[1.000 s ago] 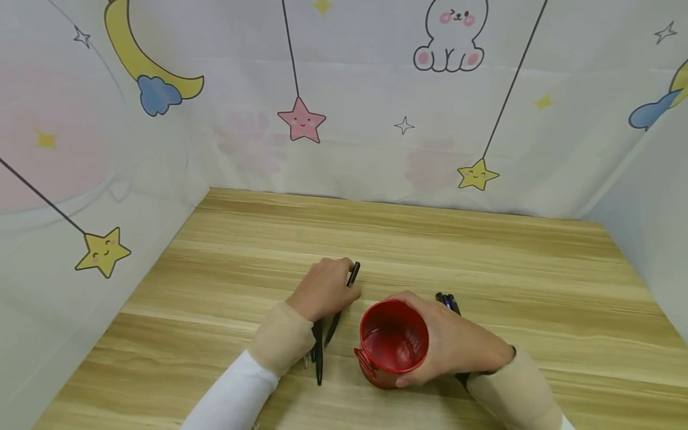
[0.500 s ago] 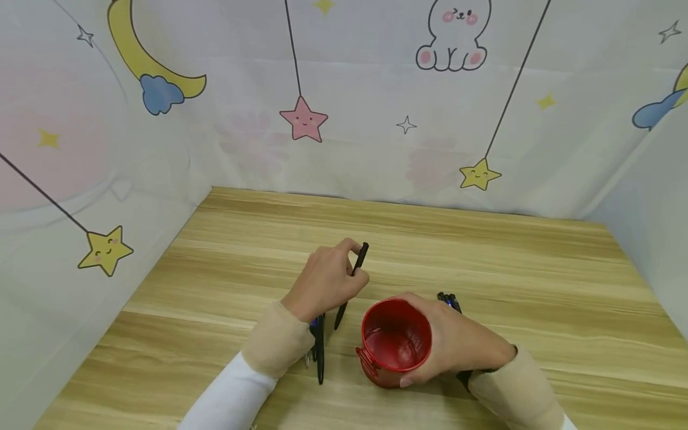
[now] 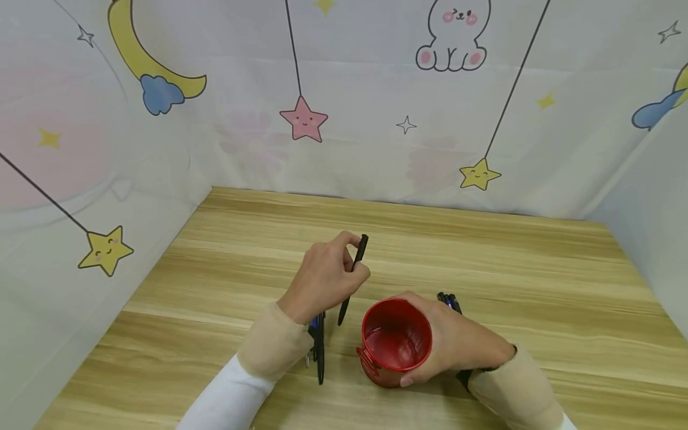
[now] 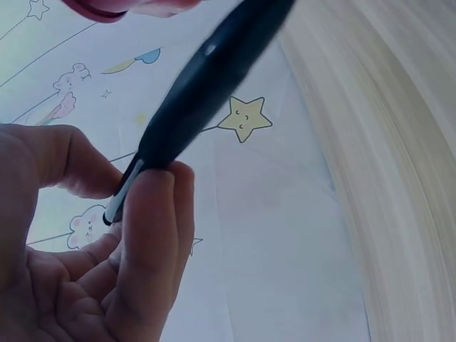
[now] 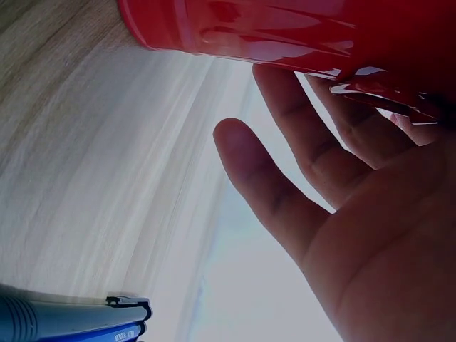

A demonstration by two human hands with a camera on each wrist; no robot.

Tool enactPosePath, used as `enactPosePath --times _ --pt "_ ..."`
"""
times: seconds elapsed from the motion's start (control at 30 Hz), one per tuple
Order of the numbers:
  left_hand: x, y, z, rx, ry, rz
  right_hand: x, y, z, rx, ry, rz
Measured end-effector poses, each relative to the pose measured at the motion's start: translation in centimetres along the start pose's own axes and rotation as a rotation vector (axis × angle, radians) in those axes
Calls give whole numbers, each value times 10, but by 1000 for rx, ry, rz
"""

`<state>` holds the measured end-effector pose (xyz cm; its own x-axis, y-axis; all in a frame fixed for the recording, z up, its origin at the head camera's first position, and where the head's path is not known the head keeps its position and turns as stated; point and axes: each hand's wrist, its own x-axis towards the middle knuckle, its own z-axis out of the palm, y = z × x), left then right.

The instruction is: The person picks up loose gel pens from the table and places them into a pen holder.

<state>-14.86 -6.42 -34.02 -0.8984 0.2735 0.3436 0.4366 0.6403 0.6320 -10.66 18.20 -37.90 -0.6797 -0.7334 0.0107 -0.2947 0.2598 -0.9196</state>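
Pinching a black pen (image 3: 352, 276) clear of the worktop (image 3: 537, 280), the left hand (image 3: 325, 278) sits just left of the red cup (image 3: 396, 342), pen tip slanting down toward the cup, which the right hand (image 3: 457, 343) grips upright.

Light wooden table (image 3: 537, 286), red cup (image 3: 395, 340) standing on it, dark pens (image 3: 319, 346) left, more pens (image 3: 448, 301) right
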Motion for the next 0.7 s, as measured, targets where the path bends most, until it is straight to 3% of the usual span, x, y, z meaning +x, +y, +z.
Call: enactPosePath --times 0.37,0.7 --pt "0 2 -4 -85 52 2 1 0 1 20 -2 -7" --pt "-1 4 -5 -156 132 60 0 0 1 15 -3 -19"
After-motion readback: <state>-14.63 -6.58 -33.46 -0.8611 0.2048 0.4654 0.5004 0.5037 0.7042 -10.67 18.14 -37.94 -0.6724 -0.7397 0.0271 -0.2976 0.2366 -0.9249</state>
